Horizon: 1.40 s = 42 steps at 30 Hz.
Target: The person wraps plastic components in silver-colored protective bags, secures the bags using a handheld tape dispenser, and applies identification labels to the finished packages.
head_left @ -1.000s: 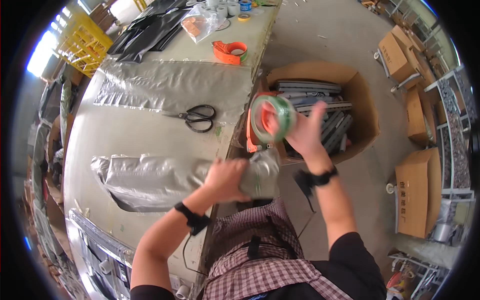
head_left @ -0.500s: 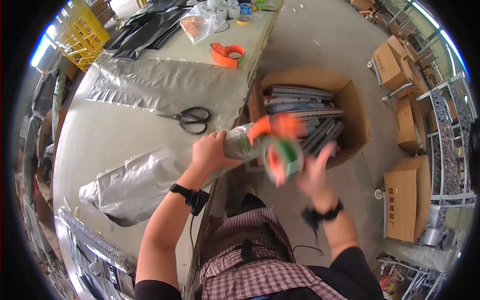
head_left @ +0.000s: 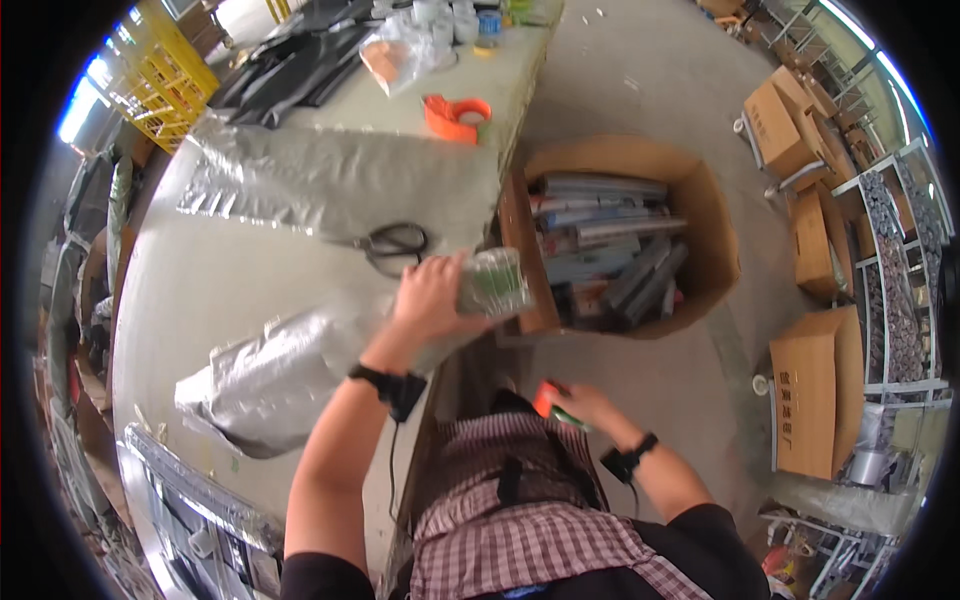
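My left hand (head_left: 430,300) is wrapped over the upper part of a long package (head_left: 275,375) in silver-grey plastic film, which lies slantwise on the table. The package's far end juts past the table edge, with shiny clear tape and a green patch showing on it. Low in front of my apron, my right hand (head_left: 588,408) grips an orange tape dispenser (head_left: 546,396) with green on it, apart from the package. Black-handled scissors (head_left: 398,242) lie just beyond my left hand. Behind them a silver-grey plastic sheet (head_left: 340,175) is spread flat.
A second orange tape dispenser (head_left: 457,118) stands farther back on the table (head_left: 160,330), near tape rolls (head_left: 435,20) and black plastic sheets (head_left: 290,65). Right of the table is an open cardboard box (head_left: 705,230) full of long wrapped pieces. More cartons (head_left: 815,395) and racks line the right.
My right hand has drawn the tape dispenser from the package's end down toward my body. The left hand keeps hold of the package, which has shifted slightly to the right.
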{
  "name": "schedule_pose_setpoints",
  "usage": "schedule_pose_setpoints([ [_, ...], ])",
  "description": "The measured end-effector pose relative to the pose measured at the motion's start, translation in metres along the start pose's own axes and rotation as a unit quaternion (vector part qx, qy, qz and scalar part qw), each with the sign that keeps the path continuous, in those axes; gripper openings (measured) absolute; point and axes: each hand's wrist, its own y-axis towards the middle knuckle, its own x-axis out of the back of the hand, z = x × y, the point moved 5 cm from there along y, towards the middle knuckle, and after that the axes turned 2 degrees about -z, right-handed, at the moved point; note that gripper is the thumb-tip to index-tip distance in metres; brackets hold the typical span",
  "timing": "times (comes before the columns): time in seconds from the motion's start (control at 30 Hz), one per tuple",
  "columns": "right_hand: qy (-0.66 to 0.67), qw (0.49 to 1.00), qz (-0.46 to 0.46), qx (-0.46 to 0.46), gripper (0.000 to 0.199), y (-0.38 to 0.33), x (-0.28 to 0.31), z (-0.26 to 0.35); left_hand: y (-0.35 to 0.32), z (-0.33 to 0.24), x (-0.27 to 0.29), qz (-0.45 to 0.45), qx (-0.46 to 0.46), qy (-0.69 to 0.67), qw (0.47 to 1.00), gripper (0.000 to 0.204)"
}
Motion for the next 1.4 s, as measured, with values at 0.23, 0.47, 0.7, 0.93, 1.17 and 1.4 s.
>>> schedule_pose_setpoints([
  [0.23, 0.175, 0.926, -0.233, 0.239, 0.030, 0.069, 0.122, 0.153, 0.004, -0.067, -0.039, -0.107, -0.067, 0.201, 0.971, 0.052],
  [0.47, -0.419, 0.808, -0.108, 0.400, 0.040, 0.254, 0.094, 0.281, -0.074, 0.009, -0.009, -0.069, -0.042, 0.028, 0.996, 0.065],
  [0.7, 0.013, 0.929, -0.199, 0.313, 0.023, 0.218, 0.139, 0.170, -0.312, 0.256, 0.059, -0.228, 0.590, 0.297, 0.715, 0.064],
  [0.93, 0.396, 0.899, 0.184, -0.043, 0.066, 0.146, 0.066, 0.125, -0.399, 0.290, -0.011, -0.429, 0.590, -0.247, 0.638, 0.048],
  [1.17, 0.342, 0.858, 0.114, 0.366, 0.060, 0.207, 0.194, 0.373, -0.378, 0.053, -0.062, -0.448, 0.584, -0.498, 0.458, 0.036],
  [1.4, 0.115, 0.759, 0.382, 0.514, 0.060, 0.149, -0.037, 0.515, -0.316, -0.106, -0.116, -0.336, 0.594, -0.597, 0.422, 0.055],
])
